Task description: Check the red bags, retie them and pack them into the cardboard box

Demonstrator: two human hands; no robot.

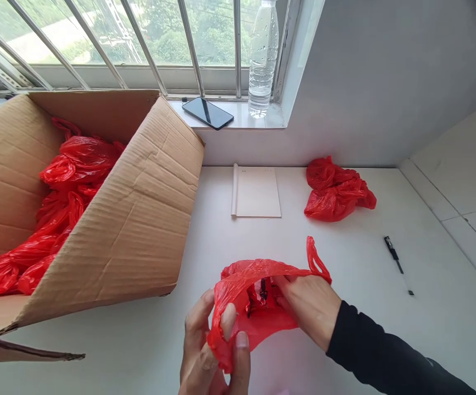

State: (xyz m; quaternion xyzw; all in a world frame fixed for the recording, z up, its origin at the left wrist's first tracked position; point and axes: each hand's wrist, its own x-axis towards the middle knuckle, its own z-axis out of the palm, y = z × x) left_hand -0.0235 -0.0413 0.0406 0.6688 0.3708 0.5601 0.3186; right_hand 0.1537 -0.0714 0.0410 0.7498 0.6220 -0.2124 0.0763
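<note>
A red plastic bag (258, 270) is held up over the white table, its mouth spread toward me. My left hand (217, 345) grips the bag's rim on the left, with the thumb and fingers pinching the film. My right hand (309, 302) reaches inside through the opening, and its fingers are hidden by the bag. Within the bag lie dark, shiny items (263, 289), too covered to name. One handle loop of the bag stands up above my right wrist.
At left, a large open cardboard box (147, 203) holds several red bags (85, 159). A notepad (258, 192), another red bag (336, 189) and a pen (398, 263) lie on the table (130, 351). A phone (208, 112) and a water bottle (262, 66) are on the windowsill.
</note>
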